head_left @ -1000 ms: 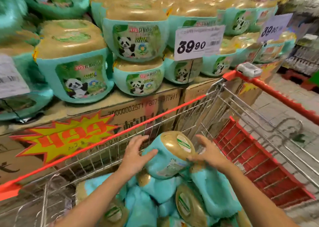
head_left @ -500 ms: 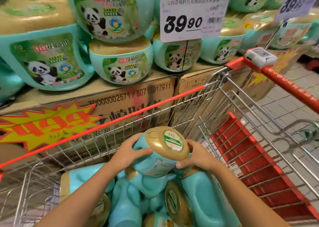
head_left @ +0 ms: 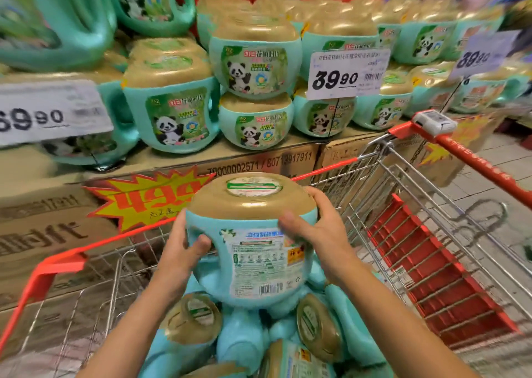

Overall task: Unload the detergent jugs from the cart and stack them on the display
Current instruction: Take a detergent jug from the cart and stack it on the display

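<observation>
The person has a teal detergent jug (head_left: pixel 253 233) up in both hands, upright, over the basket of the wire cart (head_left: pixel 374 193) and clear of the other jugs (head_left: pixel 193 317) lying tumbled below it. The left hand (head_left: pixel 180 251) curls round the jug's left flank with the thumb pressed on the front. The right hand (head_left: pixel 319 233) clasps the right shoulder just under the gold cap, thumb laid across the face.

The back label faces us: a blue heading too blurred to read, rows of small print and a barcode at the bottom. A round green-and-white sticker sits on the cap.

On the display, the stacked jugs (head_left: pixel 254 67) show panda labels with red Chinese lettering. A white price card (head_left: pixel 347 74) reads 39.90, as does a second card (head_left: pixel 483 55) further right, and one on the left (head_left: pixel 49 113) ends 69.90. The cardboard cartons (head_left: pixel 259 162) underneath carry a number ending 80713917911, and a yellow starburst sign (head_left: pixel 152 197) shows 499 in red.

Half a second ago the jug was low in the cart and tipped cap-first towards us; now it is raised and stood straight, with the hands shifted from its cap end to its sides
</observation>
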`<state>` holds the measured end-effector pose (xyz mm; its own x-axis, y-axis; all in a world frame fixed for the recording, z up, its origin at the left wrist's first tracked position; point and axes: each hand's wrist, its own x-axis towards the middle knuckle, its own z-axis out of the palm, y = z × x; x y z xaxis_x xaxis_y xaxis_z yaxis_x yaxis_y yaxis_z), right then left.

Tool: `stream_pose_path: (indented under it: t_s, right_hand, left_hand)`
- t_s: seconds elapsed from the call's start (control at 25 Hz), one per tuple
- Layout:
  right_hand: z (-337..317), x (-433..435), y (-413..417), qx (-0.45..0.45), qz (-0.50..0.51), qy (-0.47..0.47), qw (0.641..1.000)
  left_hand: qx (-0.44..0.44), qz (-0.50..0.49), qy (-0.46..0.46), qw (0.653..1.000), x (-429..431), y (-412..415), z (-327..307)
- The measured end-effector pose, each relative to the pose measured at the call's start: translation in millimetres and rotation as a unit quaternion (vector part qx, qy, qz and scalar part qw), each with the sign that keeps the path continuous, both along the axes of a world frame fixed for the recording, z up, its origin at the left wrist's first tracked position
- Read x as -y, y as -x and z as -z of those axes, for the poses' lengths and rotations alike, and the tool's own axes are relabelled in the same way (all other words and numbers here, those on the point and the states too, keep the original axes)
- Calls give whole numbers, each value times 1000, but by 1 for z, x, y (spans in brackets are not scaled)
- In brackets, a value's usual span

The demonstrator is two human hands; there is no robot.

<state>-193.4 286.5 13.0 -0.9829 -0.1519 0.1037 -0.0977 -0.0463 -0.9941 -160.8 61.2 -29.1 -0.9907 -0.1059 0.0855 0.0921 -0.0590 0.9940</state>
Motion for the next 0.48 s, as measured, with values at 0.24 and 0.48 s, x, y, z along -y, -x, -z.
stream_pose_path:
  t_s: [0.24, 0.48]
  right_hand:
    - [-22, 66, -66, -19, 45, -56, 997]
    - [-17, 103, -112, 1, 97, -121, 988]
  left_hand:
    - [52, -3, -170, 984, 35, -70, -3]
    - [154, -89, -322, 930, 71, -107, -17]
